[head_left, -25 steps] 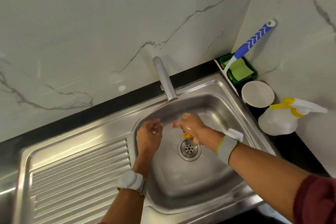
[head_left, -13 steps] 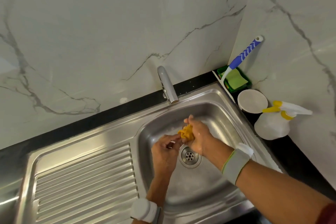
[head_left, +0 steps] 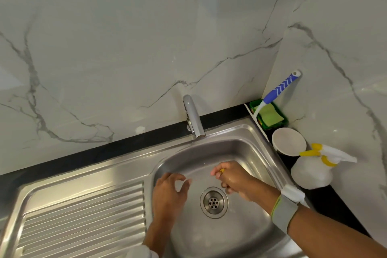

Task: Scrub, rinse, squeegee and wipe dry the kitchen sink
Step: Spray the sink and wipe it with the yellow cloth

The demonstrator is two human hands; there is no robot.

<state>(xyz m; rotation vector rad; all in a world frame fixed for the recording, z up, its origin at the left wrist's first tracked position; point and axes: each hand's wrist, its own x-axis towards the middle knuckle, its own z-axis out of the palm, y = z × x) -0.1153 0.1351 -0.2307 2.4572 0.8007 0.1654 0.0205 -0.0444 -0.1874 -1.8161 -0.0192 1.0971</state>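
Observation:
The stainless steel sink (head_left: 259,159) has a round drain (head_left: 213,202) in its bowl and a chrome tap (head_left: 193,116) at the back rim. My right hand (head_left: 234,180) is inside the bowl just right of the drain, fist curled tight around a small yellow cloth (head_left: 222,171); only a tip of it shows. My left hand (head_left: 169,192) hovers over the bowl's left side, fingers loosely spread, holding nothing. A blue-and-white handled squeegee (head_left: 278,89) leans in the back right corner.
A green holder with a green sponge (head_left: 270,114) sits in the corner, with a white cup (head_left: 289,141) and a white spray bottle with yellow trigger (head_left: 312,170) in front of it on the black counter. The ribbed drainboard (head_left: 83,216) lies to the left. Marble walls stand behind and right.
My right hand has closed around the yellow cloth, hiding most of it. My left hand has moved away to the left and opened. The view has tilted upward.

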